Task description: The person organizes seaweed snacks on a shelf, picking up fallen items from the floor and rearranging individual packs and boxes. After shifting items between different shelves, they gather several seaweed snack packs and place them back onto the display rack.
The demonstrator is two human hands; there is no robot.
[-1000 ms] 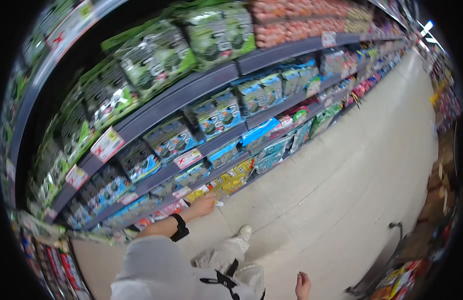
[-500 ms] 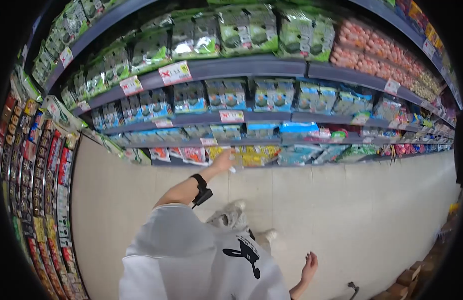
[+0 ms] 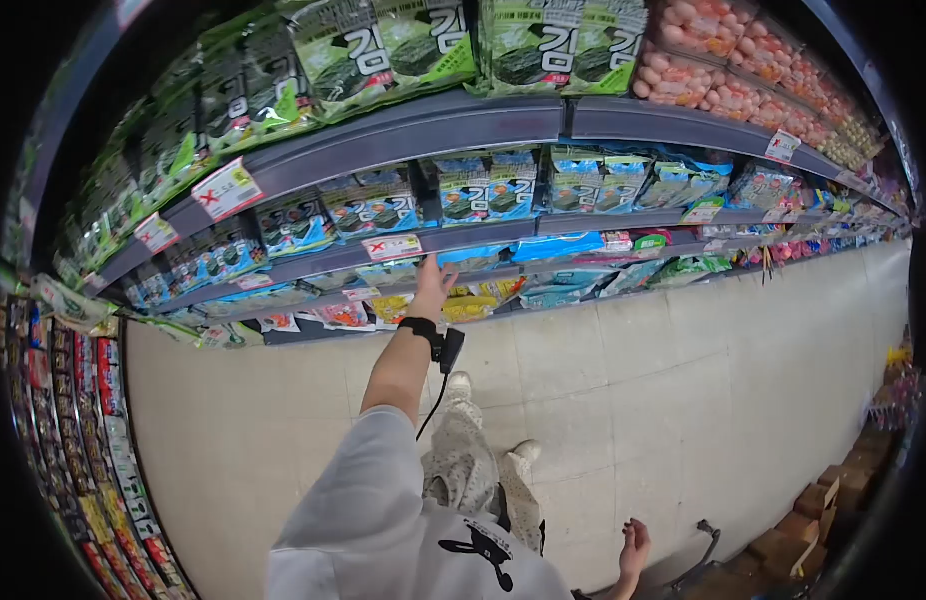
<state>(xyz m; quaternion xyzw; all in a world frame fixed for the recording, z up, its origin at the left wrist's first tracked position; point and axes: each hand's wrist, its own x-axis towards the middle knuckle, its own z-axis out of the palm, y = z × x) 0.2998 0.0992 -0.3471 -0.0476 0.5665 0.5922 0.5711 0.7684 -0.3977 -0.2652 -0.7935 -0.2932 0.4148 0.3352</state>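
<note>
My left hand (image 3: pixel 435 285), with a black strap and small device (image 3: pixel 449 347) on its wrist, reaches up to the shelf edge just under a price tag (image 3: pixel 393 246). Its fingers are apart and nothing shows in them. Behind and beside it lie yellow packets (image 3: pixel 469 304) on the bottom shelf. Blue-and-black seaweed snack packs (image 3: pixel 464 190) stand on the shelf above. My right hand (image 3: pixel 635 545) hangs low over the floor, away from the shelves. Its fingers are loosely bent and apart, with nothing visible in them.
Large green seaweed packs (image 3: pixel 348 55) and trays of pink round items (image 3: pixel 695 75) fill the upper shelf. Another stocked shelf (image 3: pixel 68 400) runs along the left. Brown cardboard boxes (image 3: pixel 788 540) and a dark metal handle (image 3: pixel 711 532) are at lower right on the tiled floor (image 3: pixel 623 400).
My left hand has risen from the bottom-shelf packets to the shelf edge above, its fingers now pointing up. The view has moved closer to the shelves. My right hand still hangs low.
</note>
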